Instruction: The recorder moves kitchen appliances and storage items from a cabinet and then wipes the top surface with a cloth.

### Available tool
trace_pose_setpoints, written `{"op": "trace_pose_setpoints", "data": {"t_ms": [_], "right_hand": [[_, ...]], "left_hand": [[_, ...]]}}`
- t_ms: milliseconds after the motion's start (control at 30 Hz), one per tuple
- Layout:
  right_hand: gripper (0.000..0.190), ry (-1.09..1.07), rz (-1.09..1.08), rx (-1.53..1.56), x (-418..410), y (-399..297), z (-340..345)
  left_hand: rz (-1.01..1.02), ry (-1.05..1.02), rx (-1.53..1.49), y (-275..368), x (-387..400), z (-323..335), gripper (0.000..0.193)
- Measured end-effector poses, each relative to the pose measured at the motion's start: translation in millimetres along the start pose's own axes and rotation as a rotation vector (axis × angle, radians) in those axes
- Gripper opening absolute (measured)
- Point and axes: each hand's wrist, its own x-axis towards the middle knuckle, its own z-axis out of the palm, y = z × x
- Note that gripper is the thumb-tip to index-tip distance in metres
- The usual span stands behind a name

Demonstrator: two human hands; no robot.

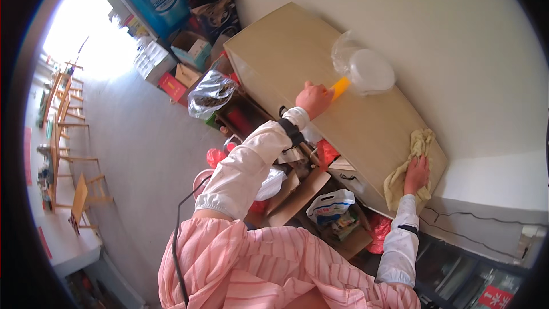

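Observation:
My left hand is closed around one end of an orange-yellow handle-like piece above the wooden cabinet top. The piece's far end meets a round white plastic item; whether they are joined I cannot tell. Crumpled clear plastic lies against that white item. Over at the right end of the cabinet, my right hand rests on a bunched cream cloth, its fingers pressing the cloth to the surface. Part of the cloth spreads towards the front edge.
Below the cabinet's front stand open cardboard boxes, with a white printed bag and red plastic bags. A clear bag sits on boxes to the left. Wooden chairs line the far left. Cables run along the right wall.

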Motion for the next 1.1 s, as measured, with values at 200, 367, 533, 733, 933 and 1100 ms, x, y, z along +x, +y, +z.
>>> {"op": "trace_pose_setpoints", "data": {"t_ms": [200, 367, 533, 733, 933, 1100], "right_hand": [[0.041, -0.096, -0.012, 0.0, 4, 15, -2], [0.042, -0.045, -0.122, 0.06, 9, 25, 9], [0.048, -0.227, 0.017, -0.143, 7, 5, -4], [0.045, 0.028, -0.394, -0.155, -13, -21, 11], [0.042, -0.204, -0.432, 0.125, -21, -21, 24], [0.045, -0.287, -0.508, 0.328, -5, -13, 29]], "left_hand": [[-0.112, 0.043, -0.102, 20, -19, 4, 0.038], [0.124, 0.39, -0.35, -17, -63, 3, 0.03], [-0.032, 0.57, -0.503, -99, -133, -10, 0.014], [-0.33, 0.815, -0.411, -265, -232, -12, 0.012], [-0.899, 0.838, -0.908, -422, -334, 20, 0.015], [-1.468, 0.719, -0.97, -570, -441, 98, 0.032]]}}
